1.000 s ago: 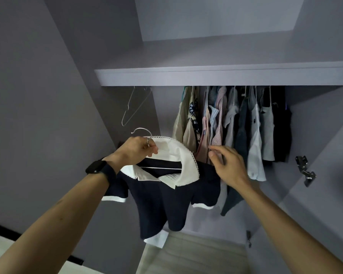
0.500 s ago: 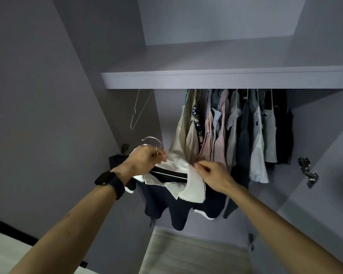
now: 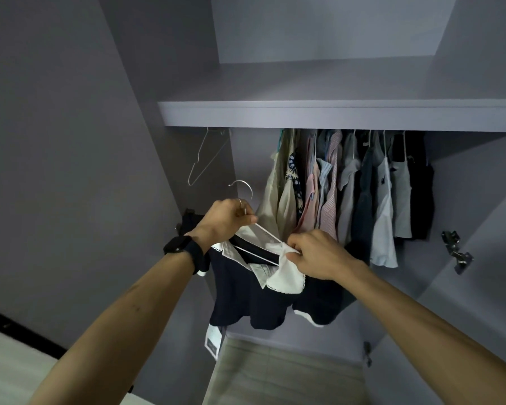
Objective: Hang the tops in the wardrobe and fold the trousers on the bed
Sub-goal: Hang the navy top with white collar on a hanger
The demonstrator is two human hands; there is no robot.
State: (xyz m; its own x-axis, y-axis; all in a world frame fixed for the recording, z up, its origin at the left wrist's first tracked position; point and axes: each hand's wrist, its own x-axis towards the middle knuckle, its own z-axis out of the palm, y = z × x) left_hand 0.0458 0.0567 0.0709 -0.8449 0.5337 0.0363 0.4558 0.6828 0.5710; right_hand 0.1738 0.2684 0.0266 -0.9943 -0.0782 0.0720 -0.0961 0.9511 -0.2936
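Note:
A navy top with a white collar and white sleeve cuffs hangs on a wire hanger in front of the open wardrobe. My left hand grips the hanger just below its hook, which sticks up above my fingers. My right hand pinches the white collar at the right shoulder of the top. A white tag dangles from the hem. The hanging rail is hidden behind the shelf.
Several tops hang in a row under the shelf, right of centre. An empty wire hanger hangs at the left end. An open door with hinges stands at the right. The left wardrobe wall is close.
My right hand moved in from the hanging clothes and took hold of the collar. The top turned on the hanger while my left hand lifted it slightly.

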